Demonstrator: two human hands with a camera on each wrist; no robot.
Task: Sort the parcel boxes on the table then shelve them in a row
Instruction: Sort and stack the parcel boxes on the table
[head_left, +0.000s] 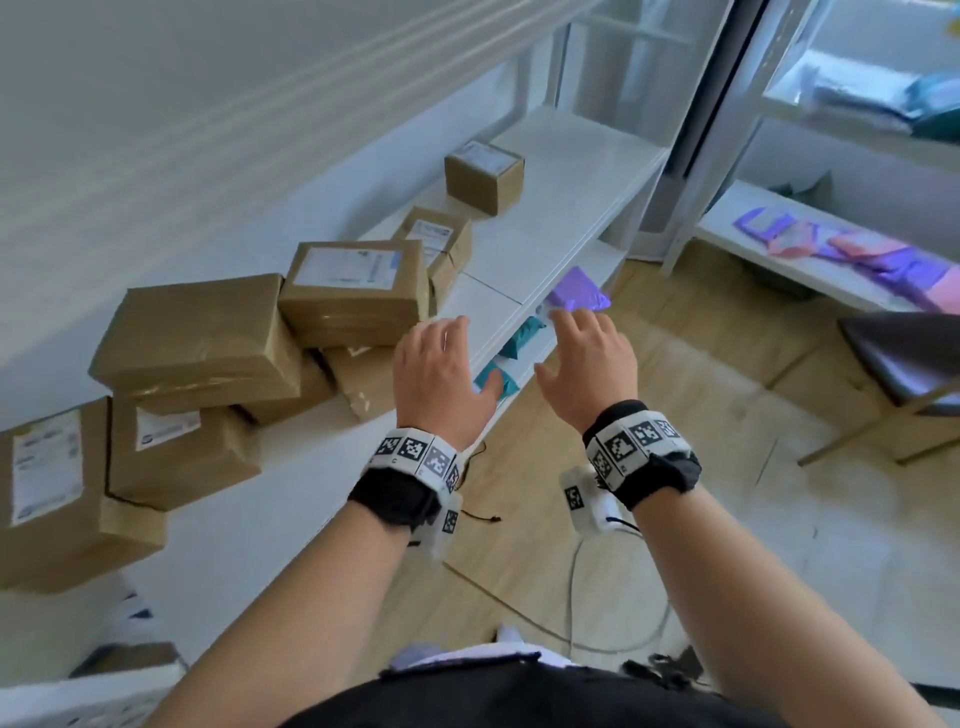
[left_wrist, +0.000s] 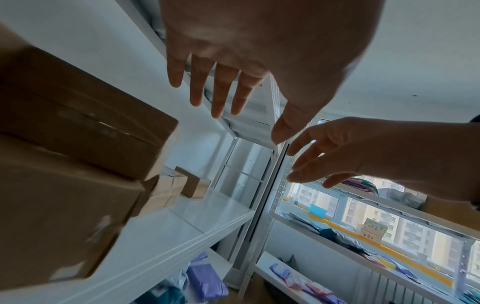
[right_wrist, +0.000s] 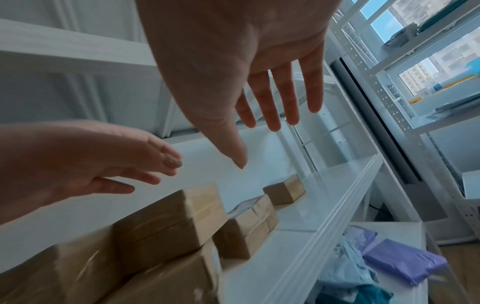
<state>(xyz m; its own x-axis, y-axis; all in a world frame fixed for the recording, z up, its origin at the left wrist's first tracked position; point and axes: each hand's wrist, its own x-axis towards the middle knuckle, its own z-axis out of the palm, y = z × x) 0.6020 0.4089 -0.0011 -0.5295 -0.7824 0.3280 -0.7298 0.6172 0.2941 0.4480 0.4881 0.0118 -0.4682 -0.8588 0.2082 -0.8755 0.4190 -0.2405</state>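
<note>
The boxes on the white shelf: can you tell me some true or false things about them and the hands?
1. Both hands hold a box. False: the left hand and right hand are open and empty.
2. The small far box stands alone. True.
3. Some brown boxes are stacked. True.
4. The purple package lies on top of the boxes. False: it lies on a lower shelf.

No text can be read anywhere. The white shipping labels (head_left: 347, 267) on the brown parcel boxes (head_left: 200, 343) are blurred, and the black-and-white square markers on the wristbands (head_left: 415, 453) carry patterns, not legible words.
</note>
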